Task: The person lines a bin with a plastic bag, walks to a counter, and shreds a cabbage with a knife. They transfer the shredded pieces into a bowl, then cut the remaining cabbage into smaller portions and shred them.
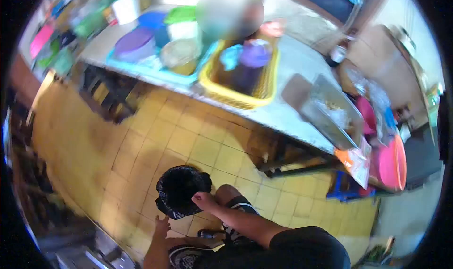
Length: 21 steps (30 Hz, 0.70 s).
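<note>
A round black bin point(165, 189), which looks lined with a dark plastic bag, stands on the floor in front of my knees. My right hand point(204, 201) is over the bin's right side with its fingers curled closed. I cannot make out whether anything is in them. Just below the bin's near left edge, my left hand point(162, 224) has its fingers spread and holds nothing. The inside of the bin is too dark to show what lies there.
Along the far side runs a table point(295, 63) bearing a yellow basket point(236, 98), a light blue tray point(141, 73) with tubs, and a metal tray point(325, 120). A pink bucket point(389, 163) stands at right. Yellow tiles point(203, 148) cover the floor.
</note>
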Tool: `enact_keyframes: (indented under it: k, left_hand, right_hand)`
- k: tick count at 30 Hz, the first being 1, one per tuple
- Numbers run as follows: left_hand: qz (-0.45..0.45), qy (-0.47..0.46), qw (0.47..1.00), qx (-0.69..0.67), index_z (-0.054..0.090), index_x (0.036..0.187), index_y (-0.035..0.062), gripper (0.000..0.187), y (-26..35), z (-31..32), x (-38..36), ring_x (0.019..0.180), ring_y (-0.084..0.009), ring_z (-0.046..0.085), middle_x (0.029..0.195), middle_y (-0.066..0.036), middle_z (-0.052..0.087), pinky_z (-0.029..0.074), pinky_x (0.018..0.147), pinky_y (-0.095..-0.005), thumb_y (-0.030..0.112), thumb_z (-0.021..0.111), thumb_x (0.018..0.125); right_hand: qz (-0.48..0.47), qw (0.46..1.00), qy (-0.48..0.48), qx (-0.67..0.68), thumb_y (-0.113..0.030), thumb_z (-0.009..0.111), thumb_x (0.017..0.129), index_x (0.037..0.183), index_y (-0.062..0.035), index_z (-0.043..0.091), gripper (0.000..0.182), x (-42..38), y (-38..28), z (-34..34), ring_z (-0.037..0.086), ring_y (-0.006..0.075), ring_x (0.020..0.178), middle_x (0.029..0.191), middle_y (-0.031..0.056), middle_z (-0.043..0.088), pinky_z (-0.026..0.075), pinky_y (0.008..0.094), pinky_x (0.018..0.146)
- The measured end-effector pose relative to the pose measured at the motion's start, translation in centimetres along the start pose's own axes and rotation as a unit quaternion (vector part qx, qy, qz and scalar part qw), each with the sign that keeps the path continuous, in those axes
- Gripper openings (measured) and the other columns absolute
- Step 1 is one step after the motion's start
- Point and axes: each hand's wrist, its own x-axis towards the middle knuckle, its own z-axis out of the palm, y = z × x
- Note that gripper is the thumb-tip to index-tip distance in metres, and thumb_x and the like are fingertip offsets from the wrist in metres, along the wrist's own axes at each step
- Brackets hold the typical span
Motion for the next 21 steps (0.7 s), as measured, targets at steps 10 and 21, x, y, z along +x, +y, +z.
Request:
enact_keyframes:
  k: [10,21]
  left_hand:
    - [0.051,-0.235,0.923,0.301,0.03,0.139,0.0077,0.064,4.2,-2.1,-26.1,0.069,-0.0153,0.06,0.085,-0.009,0.063,0.048,0.051,-0.0282,0.014,0.065,0.086]
    - [0.17,-0.426,0.718,0.523,0.062,0.089,0.0098,0.013,2.7,2.3,-27.2,0.07,-0.0149,0.057,0.082,-0.002,0.06,0.046,0.063,-0.0307,0.02,0.065,0.082]
  right_hand:
    - [0.274,0.96,0.058,-0.033,-0.029,0.059,0.083,0.09,-0.0035,0.067,0.028,-21.8,-10.1,-24.6,0.066,0.0233,0.08,0.086,0.0142,0.069,0.051,0.0363,0.074]
    - [0.596,0.781,0.186,-0.006,-0.027,0.055,0.081,0.059,-0.0056,0.059,0.03,-68.1,-4.8,-24.7,0.055,0.0214,0.044,0.055,0.0125,0.057,0.042,0.0376,0.041]
